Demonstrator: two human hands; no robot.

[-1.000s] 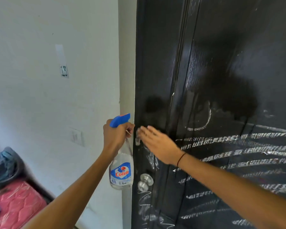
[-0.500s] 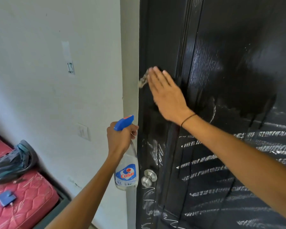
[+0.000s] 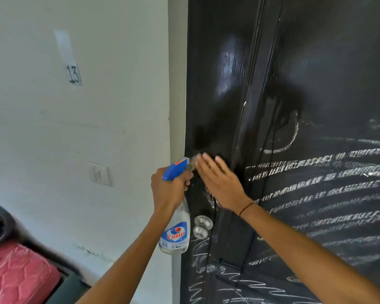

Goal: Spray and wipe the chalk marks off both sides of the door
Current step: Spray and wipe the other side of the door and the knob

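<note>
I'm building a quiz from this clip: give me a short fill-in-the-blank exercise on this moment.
1. The left hand grips a clear spray bottle with a ___ trigger head.
2. The paper label on the white wall reads ___.
3. The round silver doorknob sits ___ the flat right hand.

Missing: blue; 13; below

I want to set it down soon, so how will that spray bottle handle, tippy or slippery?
The spray bottle looks nearly empty, so probably light. Tall and narrow, it may tip easily. The left hand grips its neck; smooth clear plastic could be slippery if wet.
</note>
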